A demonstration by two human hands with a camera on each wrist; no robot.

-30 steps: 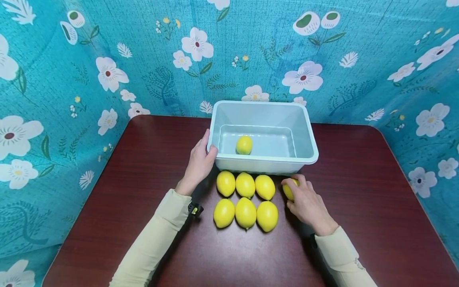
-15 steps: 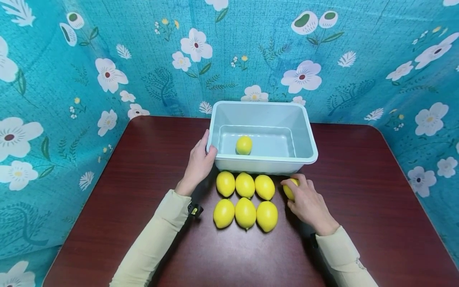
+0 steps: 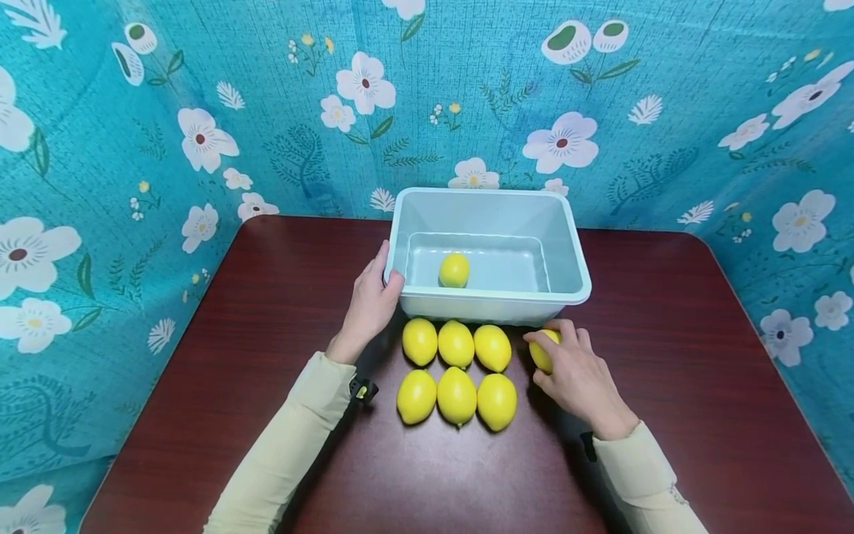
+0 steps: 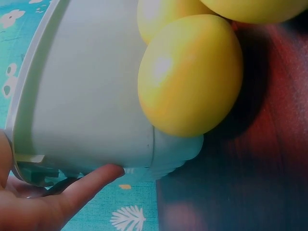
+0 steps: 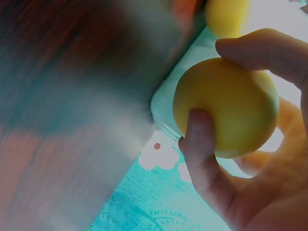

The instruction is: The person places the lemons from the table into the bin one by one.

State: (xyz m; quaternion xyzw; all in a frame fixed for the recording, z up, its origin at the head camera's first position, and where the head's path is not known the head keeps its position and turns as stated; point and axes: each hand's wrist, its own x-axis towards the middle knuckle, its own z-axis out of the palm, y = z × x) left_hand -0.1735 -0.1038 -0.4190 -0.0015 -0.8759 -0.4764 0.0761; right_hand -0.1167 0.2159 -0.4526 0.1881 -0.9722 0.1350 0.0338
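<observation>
My left hand (image 3: 371,302) grips the left side of a pale blue plastic bin (image 3: 494,305), its thumb at the rim. In the left wrist view, fingers (image 4: 91,190) lie along the bin's outer wall. One lemon (image 3: 454,270) rests inside the bin, left of its middle. My right hand (image 3: 582,374) holds another lemon (image 5: 226,108) between thumb and fingers, just in front of the bin's front right corner. To the left of that hand, two rows of lemons (image 3: 457,397), three in each row, lie on the table before the bin.
The dark red-brown wooden table (image 3: 287,282) has rounded far corners. A turquoise floral cloth (image 3: 434,89) hangs behind the table and along both sides, close behind the bin. The back row of lemons lies right against the bin's front wall.
My right hand has shifted slightly to the right, and the lemon in its grasp has moved with it. The left hand, the bin and the other lemons stay where they were.
</observation>
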